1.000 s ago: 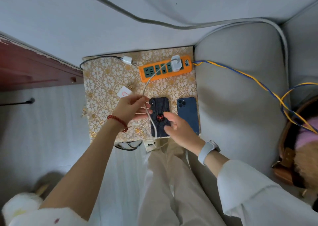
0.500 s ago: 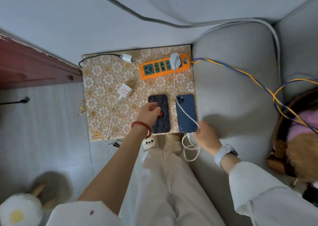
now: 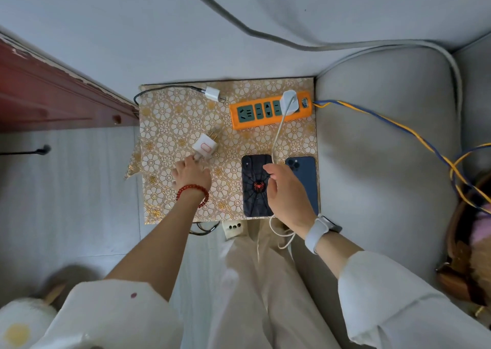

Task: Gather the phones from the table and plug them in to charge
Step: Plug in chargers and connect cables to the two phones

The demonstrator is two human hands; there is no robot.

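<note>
Head view: showed right hand [image 3: 285, 191] pinching white cable [image 3: 276, 138] over black phone [image 3: 256, 186], long axis near-far, blue phone [image 3: 305, 181] just right; left hand [image 3: 191, 174] fingering loose charger [image 3: 205, 146], grasp unclear.

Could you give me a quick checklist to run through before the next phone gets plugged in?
1. Both phones on the table: spider-case phone and blue phone lie side by side, face down. Ok.
2. Power strip has a free socket: ok.
3. White charger seated in the strip: ok.
4. White cable in the right hand: ok.
5. Cable connector in a phone: cannot tell, hidden by the hand.
6. Second adapter, at the left hand fingers, plugged in: not ok, it lies loose.
</note>
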